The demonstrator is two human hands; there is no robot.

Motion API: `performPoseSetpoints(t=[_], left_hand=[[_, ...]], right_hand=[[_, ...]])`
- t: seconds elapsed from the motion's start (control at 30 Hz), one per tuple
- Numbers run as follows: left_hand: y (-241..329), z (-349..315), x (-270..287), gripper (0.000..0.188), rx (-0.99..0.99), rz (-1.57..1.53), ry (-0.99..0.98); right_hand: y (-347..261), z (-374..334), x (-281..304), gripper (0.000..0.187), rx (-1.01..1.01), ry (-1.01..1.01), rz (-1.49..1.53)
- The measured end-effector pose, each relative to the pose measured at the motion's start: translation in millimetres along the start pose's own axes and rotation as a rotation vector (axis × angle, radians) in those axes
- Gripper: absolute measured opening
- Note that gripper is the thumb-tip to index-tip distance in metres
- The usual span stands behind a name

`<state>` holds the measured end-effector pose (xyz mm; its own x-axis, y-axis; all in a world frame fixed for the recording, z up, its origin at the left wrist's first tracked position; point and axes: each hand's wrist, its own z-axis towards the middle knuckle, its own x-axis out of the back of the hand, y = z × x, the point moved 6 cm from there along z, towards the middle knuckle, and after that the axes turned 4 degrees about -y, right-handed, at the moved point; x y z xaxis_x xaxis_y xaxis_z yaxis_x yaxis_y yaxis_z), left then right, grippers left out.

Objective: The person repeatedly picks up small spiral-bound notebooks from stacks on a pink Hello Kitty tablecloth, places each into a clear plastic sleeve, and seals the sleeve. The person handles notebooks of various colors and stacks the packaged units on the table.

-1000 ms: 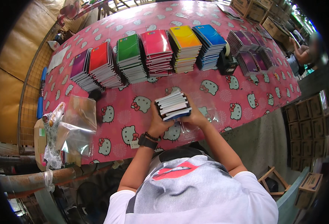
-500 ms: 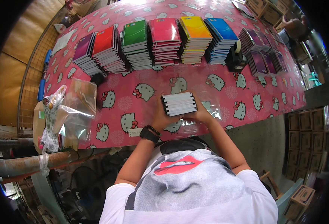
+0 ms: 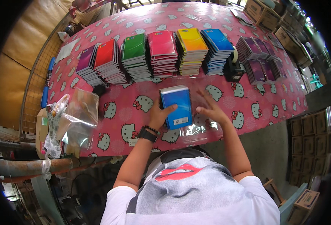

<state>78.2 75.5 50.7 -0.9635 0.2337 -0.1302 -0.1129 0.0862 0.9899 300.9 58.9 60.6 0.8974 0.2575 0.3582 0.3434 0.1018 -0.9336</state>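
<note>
A small stack of spiral notebooks (image 3: 179, 103), a blue cover on top, is near the middle of the table. My left hand (image 3: 160, 114) grips its left side, thumb lying across the blue cover. To the right of the stack, my right hand (image 3: 213, 112) is open, fingers spread, holding nothing. A sheet of clear plastic (image 3: 200, 129) lies beneath and beside the stack. Beyond my hands stands a row of notebook piles: purple (image 3: 85, 60), red (image 3: 104, 53), green (image 3: 133, 48), pink (image 3: 162, 43), yellow (image 3: 191, 39) and blue (image 3: 218, 39).
A black tape dispenser (image 3: 233, 70) stands right of the blue pile, beside bundles of purple notebooks (image 3: 258, 71). Clear plastic bags (image 3: 82, 112) lie at the left edge of the pink table cover (image 3: 135, 116). Cardboard boxes (image 3: 309, 146) are stacked beyond the right side.
The stack, earlier held between both hands with page edges facing up, now shows its blue cover. My right hand has let go and moved right; my left hand still grips it.
</note>
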Motion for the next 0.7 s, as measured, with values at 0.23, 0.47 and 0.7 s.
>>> performPoseSetpoints(t=[0.23,0.47,0.7], left_hand=[[-32.1,33.4,4.2,0.058,0.322,0.26,0.042],[-37.7,35.5,15.5,0.064,0.132,0.694,0.145],[-60.3,25.4,24.5,0.056,0.038,0.606,0.199]], right_hand=[[36.4,13.9,34.7,0.021,-0.085,0.452,-0.91],[26.0,18.3,34.0,0.019,0.008,0.549,-1.073],[86.6,-18.6,40.8,0.051,-0.202,0.484,-0.134]])
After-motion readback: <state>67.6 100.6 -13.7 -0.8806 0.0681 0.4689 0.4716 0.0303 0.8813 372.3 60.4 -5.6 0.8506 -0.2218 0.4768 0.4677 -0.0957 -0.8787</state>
